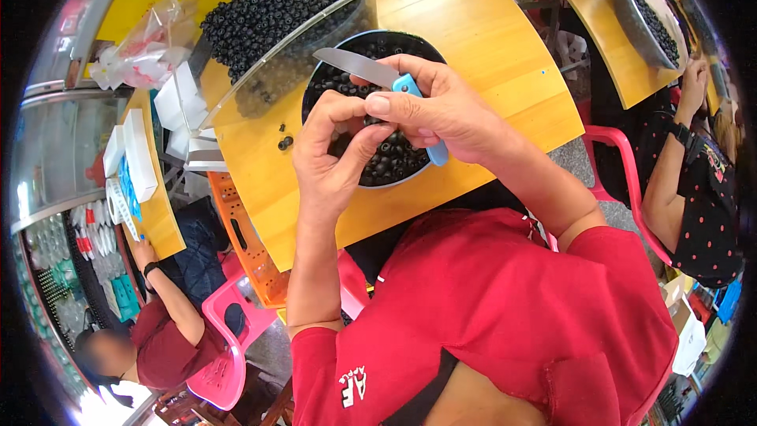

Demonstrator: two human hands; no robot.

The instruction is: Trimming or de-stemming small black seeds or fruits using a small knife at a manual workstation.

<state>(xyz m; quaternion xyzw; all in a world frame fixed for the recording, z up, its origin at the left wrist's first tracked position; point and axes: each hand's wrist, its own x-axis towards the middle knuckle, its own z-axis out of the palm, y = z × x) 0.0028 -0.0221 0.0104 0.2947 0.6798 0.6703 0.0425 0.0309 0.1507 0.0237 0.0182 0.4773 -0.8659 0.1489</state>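
Observation:
My right hand (pixel 449 106) is wrapped round a knife (pixel 359 65) with a light blue handle; its bare blade points to the far left. Between the thumb and fingers of my left hand (pixel 327 138) is a small black round piece (pixel 373 120), partly covered by the fingertips. My right thumb meets the left fingers at this piece. Both hands are above a dark round bowl (pixel 309 83) holding many similar black pieces (pixel 394 159), which look like berries or beads. I cannot tell which.
A clear plastic bin (pixel 296 35) heaped with black pieces stands beyond the bowl, on the yellow table (pixel 505 71). A few loose pieces (pixel 285 142) lie left of the bowl. An orange crate (pixel 244 244) is below the left edge. Other people sit at left and right.

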